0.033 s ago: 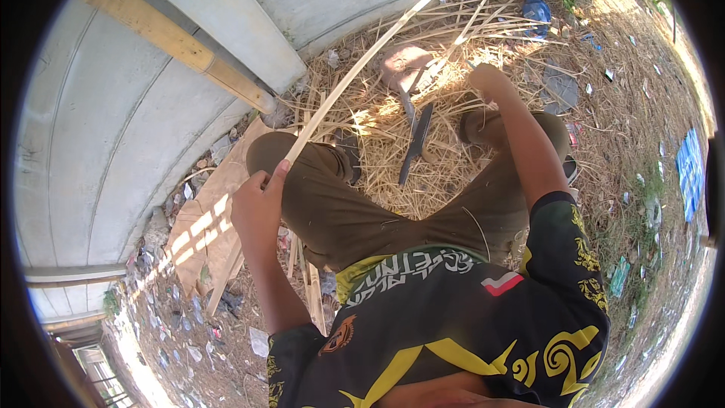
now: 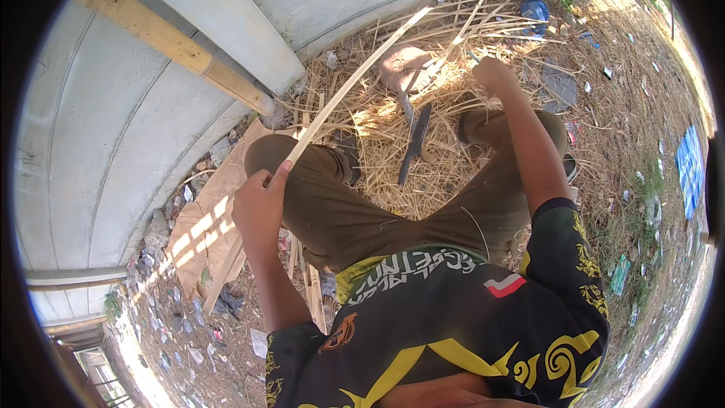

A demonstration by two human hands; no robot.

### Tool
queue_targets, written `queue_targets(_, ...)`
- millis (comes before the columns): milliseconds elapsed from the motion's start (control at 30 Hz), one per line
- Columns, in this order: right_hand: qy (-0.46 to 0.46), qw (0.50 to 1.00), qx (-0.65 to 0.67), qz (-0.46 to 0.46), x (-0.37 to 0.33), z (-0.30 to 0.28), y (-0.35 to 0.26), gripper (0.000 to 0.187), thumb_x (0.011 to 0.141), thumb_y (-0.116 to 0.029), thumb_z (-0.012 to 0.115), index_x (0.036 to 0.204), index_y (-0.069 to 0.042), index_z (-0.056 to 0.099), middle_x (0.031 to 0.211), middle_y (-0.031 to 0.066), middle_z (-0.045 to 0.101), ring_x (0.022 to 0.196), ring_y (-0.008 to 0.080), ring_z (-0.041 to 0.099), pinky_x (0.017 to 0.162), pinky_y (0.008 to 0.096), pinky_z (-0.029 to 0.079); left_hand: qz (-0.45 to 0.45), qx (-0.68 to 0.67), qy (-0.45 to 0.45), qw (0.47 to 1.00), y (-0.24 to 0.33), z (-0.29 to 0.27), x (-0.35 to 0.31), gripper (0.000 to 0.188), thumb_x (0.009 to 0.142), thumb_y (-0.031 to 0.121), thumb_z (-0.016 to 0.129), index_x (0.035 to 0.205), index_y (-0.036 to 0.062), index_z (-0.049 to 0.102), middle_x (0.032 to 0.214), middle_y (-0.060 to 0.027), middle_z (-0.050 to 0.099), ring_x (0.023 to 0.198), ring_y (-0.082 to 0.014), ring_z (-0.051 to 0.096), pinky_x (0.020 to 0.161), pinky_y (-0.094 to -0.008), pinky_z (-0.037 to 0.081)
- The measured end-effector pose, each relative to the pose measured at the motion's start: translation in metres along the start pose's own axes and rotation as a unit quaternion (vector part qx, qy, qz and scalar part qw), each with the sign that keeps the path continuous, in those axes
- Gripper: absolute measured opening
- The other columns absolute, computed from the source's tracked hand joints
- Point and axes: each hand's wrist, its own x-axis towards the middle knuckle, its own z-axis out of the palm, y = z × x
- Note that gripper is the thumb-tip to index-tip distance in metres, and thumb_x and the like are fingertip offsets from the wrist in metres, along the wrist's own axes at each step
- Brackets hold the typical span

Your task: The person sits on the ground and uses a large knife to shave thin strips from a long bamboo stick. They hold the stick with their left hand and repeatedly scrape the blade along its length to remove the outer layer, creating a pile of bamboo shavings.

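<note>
My left hand (image 2: 260, 200) grips the near end of a long pale bamboo strip (image 2: 355, 79), which slants up and to the right over my left knee. My right hand (image 2: 492, 75) is stretched forward, resting knuckles-up on a heap of thin pale strips (image 2: 483, 26). Its fingers are hidden, so I cannot tell whether it holds anything. A dark long-bladed knife (image 2: 415, 143) lies on the straw between my knees, apart from both hands. A pinkish block (image 2: 400, 64) sits just beyond it.
A grey concrete wall (image 2: 136, 106) with a wooden beam (image 2: 174, 45) curves along the left. Flat boards (image 2: 204, 234) lie by my left leg. Blue plastic (image 2: 535, 7) and scattered litter (image 2: 691, 162) dot the dry grass on the right.
</note>
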Motion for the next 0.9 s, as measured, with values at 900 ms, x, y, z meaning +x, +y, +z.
queue_targets(900,0.305,0.918,0.236,-0.095,-0.075,-0.008,0.005,0.039,0.096,-0.032,0.051,0.087,0.005,0.06,0.08,0.0291,0.064,0.08,0.0484,0.062,0.074,0.0532,0.047,0.061,0.133,0.016,0.989,0.021,0.045,0.0,0.056,0.085,0.055,0.07,0.068,0.0043,0.056,0.063,-0.0125,0.057,0.062,-0.033,0.056,0.062,-0.0433,0.044)
